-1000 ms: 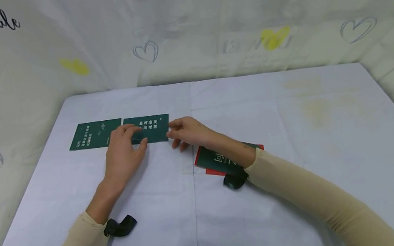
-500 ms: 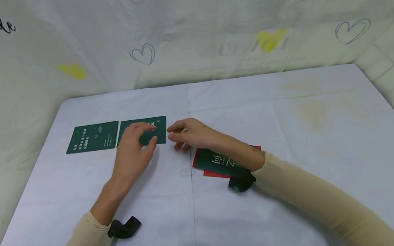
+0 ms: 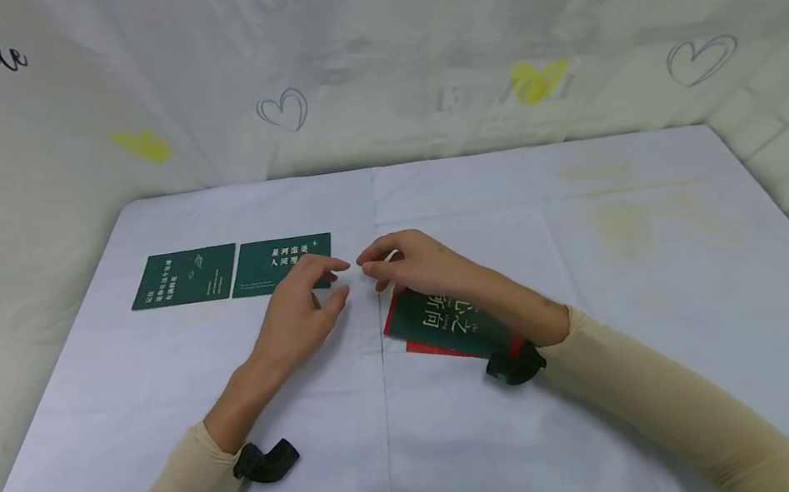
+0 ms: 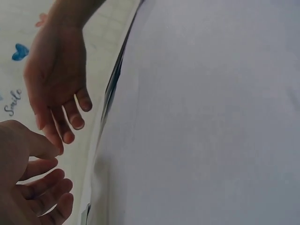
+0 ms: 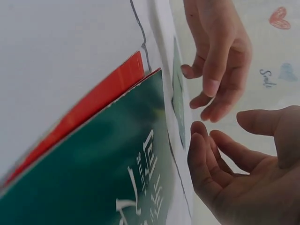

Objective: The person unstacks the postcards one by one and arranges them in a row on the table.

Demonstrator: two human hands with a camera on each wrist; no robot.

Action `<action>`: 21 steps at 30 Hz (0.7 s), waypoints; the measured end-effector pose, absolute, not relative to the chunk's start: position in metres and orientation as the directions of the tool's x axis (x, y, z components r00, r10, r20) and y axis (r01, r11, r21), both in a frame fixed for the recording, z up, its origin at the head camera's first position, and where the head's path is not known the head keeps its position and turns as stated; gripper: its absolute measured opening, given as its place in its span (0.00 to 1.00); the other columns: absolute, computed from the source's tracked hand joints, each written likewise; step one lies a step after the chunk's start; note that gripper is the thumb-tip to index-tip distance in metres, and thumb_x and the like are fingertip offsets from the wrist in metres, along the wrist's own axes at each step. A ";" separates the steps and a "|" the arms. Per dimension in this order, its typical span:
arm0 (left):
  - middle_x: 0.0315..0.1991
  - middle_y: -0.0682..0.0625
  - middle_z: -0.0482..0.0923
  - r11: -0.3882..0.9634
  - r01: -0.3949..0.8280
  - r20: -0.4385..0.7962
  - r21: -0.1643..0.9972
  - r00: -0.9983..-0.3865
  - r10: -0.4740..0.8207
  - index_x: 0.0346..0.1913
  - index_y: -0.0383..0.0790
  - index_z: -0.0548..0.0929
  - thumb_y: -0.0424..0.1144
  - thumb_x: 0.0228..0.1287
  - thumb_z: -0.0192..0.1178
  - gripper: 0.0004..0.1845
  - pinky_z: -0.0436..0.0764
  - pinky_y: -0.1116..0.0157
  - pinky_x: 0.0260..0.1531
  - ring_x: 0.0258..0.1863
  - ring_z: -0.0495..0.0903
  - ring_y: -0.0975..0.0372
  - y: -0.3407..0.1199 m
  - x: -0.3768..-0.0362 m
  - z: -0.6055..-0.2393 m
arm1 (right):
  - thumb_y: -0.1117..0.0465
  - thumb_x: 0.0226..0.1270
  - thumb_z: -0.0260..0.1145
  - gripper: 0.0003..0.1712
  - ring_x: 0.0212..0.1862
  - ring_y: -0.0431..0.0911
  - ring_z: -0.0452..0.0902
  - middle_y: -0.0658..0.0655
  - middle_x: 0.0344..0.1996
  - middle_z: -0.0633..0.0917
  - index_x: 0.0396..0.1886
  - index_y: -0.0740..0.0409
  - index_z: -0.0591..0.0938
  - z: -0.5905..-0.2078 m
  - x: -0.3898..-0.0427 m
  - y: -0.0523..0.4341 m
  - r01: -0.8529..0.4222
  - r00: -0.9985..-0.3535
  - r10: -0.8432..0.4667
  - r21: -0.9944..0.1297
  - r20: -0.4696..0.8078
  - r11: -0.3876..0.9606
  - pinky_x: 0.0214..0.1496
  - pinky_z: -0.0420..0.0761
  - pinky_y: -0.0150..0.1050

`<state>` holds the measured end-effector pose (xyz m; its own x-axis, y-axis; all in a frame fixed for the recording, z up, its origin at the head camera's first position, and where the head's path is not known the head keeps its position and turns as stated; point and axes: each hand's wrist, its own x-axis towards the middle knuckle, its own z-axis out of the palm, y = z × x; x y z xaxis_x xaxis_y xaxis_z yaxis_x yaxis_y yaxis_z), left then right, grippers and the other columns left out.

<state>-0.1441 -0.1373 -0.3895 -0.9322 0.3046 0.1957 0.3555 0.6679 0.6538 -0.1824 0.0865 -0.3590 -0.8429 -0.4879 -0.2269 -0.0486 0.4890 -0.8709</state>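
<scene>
While both hands, left (image 3: 297, 306) and right (image 3: 416, 264), hover slack-fingered holding nothing, two green cards (image 3: 231, 270) lie side by side

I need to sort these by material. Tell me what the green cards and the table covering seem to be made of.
Green cards: apparently thin card stock, matte dark green, lying flat with crisp edges and white print. Stacked pile: probably the same stock, with a red sheet beneath. Table covering: likely pale woven cloth, going by its creases and centre seam.

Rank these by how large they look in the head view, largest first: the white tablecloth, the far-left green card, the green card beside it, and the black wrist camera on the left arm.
1. White tablecloth.
2. Far-left green card and the green card beside it: alike; the left hand overlaps the second, so no ranking.
3. Black wrist camera.
</scene>
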 end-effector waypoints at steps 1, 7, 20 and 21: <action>0.56 0.46 0.81 0.665 0.357 0.189 0.656 -0.931 0.313 0.61 0.44 0.83 0.37 0.72 0.66 0.17 0.79 0.63 0.37 0.45 0.81 0.55 -0.135 -0.144 -0.390 | 0.55 0.79 0.62 0.21 0.48 0.50 0.89 0.57 0.58 0.86 0.64 0.59 0.83 -0.358 -0.182 0.089 -0.054 -0.846 -0.484 -0.869 -0.222 0.492 0.50 0.89 0.43; 0.57 0.48 0.81 0.660 0.362 0.141 0.658 -0.921 0.364 0.62 0.45 0.82 0.38 0.71 0.66 0.19 0.81 0.62 0.41 0.53 0.82 0.56 -0.124 -0.144 -0.392 | 0.55 0.79 0.62 0.20 0.47 0.52 0.88 0.58 0.57 0.85 0.63 0.59 0.83 -0.356 -0.176 0.106 -0.090 -0.866 -0.462 -0.850 -0.191 0.520 0.50 0.89 0.45; 0.60 0.51 0.80 0.683 0.348 0.025 0.642 -0.900 0.435 0.64 0.46 0.81 0.40 0.68 0.70 0.22 0.82 0.55 0.62 0.58 0.79 0.58 -0.114 -0.141 -0.392 | 0.52 0.78 0.63 0.18 0.50 0.47 0.87 0.53 0.54 0.87 0.61 0.50 0.85 -0.357 -0.159 0.143 -0.131 -0.905 -0.393 -0.771 -0.163 0.623 0.57 0.83 0.47; 0.60 0.51 0.80 0.687 0.351 0.021 0.636 -0.898 0.440 0.64 0.46 0.81 0.40 0.68 0.70 0.23 0.82 0.55 0.63 0.59 0.79 0.58 -0.113 -0.141 -0.392 | 0.52 0.78 0.63 0.18 0.51 0.48 0.86 0.53 0.55 0.87 0.61 0.50 0.85 -0.357 -0.158 0.146 -0.139 -0.908 -0.388 -0.762 -0.156 0.633 0.58 0.82 0.48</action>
<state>-0.1410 -0.1132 -0.3915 -0.8978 0.4398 0.0208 0.3512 0.6868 0.6363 -0.1578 0.1457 -0.3573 -0.9084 -0.3878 -0.1561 -0.1394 0.6329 -0.7616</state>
